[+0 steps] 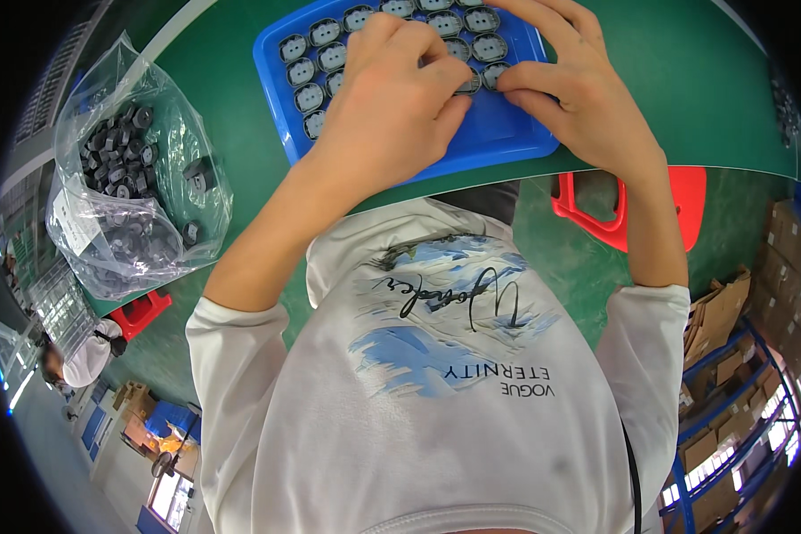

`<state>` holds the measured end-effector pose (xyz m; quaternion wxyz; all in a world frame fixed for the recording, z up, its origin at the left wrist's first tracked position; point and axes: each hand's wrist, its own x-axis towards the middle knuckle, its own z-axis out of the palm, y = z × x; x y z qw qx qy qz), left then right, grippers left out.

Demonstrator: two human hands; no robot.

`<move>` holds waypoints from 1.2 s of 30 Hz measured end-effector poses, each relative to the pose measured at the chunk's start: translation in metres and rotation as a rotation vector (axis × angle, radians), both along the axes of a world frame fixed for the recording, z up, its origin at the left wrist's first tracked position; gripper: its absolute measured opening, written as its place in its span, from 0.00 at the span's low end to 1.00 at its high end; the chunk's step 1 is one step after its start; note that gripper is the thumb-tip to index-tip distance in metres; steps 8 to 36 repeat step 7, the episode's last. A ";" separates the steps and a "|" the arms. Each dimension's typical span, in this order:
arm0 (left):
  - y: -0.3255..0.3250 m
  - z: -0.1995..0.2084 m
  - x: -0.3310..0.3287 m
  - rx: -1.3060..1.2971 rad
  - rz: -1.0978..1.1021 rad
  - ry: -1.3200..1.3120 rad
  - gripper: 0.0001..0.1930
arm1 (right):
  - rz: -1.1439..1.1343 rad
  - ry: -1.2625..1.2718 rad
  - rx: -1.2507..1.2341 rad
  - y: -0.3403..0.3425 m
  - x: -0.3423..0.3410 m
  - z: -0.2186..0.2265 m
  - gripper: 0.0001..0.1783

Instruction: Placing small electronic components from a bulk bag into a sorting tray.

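Note:
A blue tray (507,153) on the green table holds rows of small grey oval parts (308,96) with dark rims, each showing small holes. My left hand (396,102) reaches over the tray, fingers curled, with its fingertips at an oval part (470,84) in the lowest row on the right side. Beside it, the index finger and thumb of my right hand (578,84) close in at another grey part (496,75), and its other fingers stretch over the tray's far right. My fingers partly cover both parts and hide some of the rows.
On the left, a clear plastic bag (209,133) with many dark parts (120,151) lies on the green table (214,53). A red stool (692,205) stands below the table's right edge. Cardboard boxes (721,311) and a blue rack (685,472) are farther right. Another person (89,354) is at far left.

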<state>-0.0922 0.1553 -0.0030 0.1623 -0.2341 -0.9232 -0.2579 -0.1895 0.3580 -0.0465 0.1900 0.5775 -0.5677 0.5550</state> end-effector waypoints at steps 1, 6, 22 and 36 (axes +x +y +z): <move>-0.004 0.003 0.001 -0.013 0.011 -0.025 0.14 | 0.004 -0.004 -0.002 0.000 0.000 0.000 0.05; -0.019 0.011 0.004 -0.096 0.039 -0.093 0.18 | -0.131 -0.170 0.404 0.005 0.014 0.039 0.06; -0.021 0.012 0.006 -0.112 0.053 -0.108 0.18 | -0.290 -0.301 0.815 0.012 0.028 0.075 0.07; -0.021 0.012 0.006 -0.112 0.053 -0.108 0.18 | -0.290 -0.301 0.815 0.012 0.028 0.075 0.07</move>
